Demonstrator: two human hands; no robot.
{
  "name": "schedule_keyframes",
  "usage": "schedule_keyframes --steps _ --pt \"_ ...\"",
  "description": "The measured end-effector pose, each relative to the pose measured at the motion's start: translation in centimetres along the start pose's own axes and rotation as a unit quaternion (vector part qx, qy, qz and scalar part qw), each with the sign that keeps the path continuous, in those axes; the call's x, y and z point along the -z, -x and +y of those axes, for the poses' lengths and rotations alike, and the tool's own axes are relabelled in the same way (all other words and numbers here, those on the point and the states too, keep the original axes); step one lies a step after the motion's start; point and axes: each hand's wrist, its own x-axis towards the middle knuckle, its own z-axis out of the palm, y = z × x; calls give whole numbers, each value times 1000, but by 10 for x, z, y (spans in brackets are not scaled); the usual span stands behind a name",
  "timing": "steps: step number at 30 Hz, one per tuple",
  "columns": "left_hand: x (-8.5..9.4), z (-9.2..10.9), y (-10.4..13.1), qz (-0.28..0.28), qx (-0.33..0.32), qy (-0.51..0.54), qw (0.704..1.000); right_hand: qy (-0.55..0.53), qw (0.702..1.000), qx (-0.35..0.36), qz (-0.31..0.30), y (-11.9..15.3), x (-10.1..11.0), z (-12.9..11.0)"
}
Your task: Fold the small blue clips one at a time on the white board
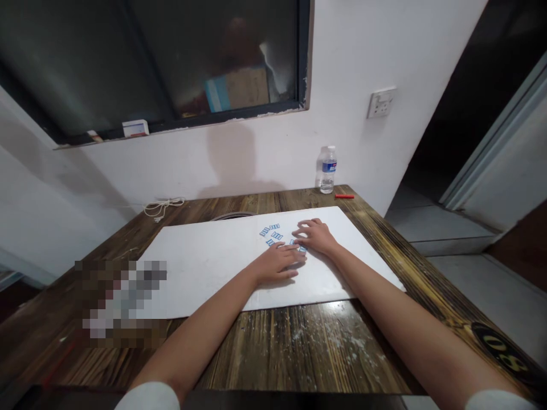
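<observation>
The left hand (280,264) and right hand (317,236) work close together over a white board (200,262) on a dark wooden table (282,347). The left hand is palm down, its fingers spread and loosely extended, with nothing visible in its grasp. The right hand is partly curled, fingertips lowered toward the board; whether it pinches anything cannot be told, as its fingers cover the spot. The small blue-and-white pieces (277,236) stand in little groups: several lie just beyond the left hand's fingers and to the left of the right hand, while others lie between the two hands, at the right fingertips. They are too small here to show any marking. Farther beyond the right hand stands a clear bottle (328,172), with a red pen-like stick (344,196) just to its right; a pale cord (164,206) lies well beyond and left of the left hand. Probable faults: a spread left finger, sweeping sideways, could scatter the nearest group; the hands, being so close, could knock each other and displace the pieces between them; and either forearm, crossing the board's near side, could drag the board if pressed down, shifting every group at once.
</observation>
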Motion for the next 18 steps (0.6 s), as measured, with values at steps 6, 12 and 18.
schedule_keyframes --steps 6,12,18 --pt "-6 -17 1 158 158 -26 974 -17 997 -55 47 -2 -4 6" --pt "-8 -25 3 102 111 -6 989 -46 996 -42 59 -2 0 2" --pt "-13 -23 1 108 183 -43 976 -30 999 45 9 1 2 -4"
